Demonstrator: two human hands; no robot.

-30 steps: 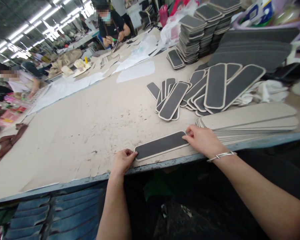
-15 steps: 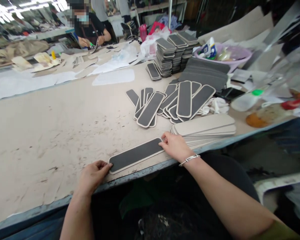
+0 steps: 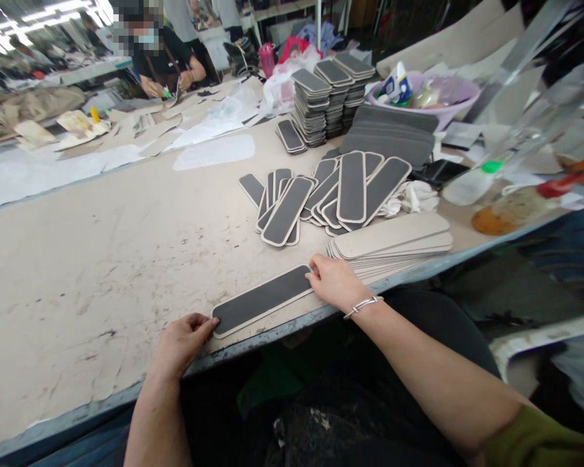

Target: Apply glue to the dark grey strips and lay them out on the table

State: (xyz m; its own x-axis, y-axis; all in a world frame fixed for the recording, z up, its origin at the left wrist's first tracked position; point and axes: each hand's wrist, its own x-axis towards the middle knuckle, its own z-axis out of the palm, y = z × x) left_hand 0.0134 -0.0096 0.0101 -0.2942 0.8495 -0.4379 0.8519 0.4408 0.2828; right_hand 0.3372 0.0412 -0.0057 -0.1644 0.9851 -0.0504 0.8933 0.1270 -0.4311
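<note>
Both hands are pinching a dark panel with a pale rim [image 3: 263,300] by its ends, the left hand [image 3: 185,340] at one, the right hand [image 3: 335,283] at the other. It is lying along the near edge of the table [image 3: 141,253]; an uneven pull could skew it, and the right hand, sitting close beside the pale strips [image 3: 392,235], could knock their fanned stack askew.

Nothing readable is showing anywhere — inside the purple basin [image 3: 456,111], a blue-and-white packet [image 3: 400,87] is bearing markings too blurred to make out.
</note>
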